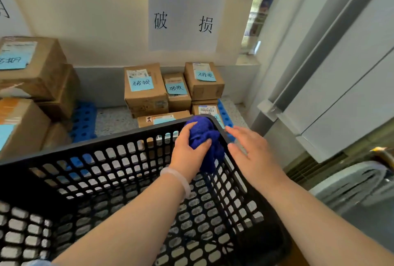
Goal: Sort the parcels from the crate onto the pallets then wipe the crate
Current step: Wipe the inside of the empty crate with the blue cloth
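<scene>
the left hand grips a bunched blue cloth against the black lattice crate at its far corner, around one o'clock. the right hand hovers open just beside it. labelled cardboard parcels sit on the blue pallet at twelve o'clock.

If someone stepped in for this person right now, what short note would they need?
Left hand: fingers closed on the blue cloth, pressed at the crate's far right corner.
Right hand: open, empty, just outside that corner's rim.
Parcels: stacked on the blue pallets by the wall, under the sign. No parcels visible in the crate.
Done: sorting, by the look of it.
Left: wipe the crate's walls and floor.
</scene>
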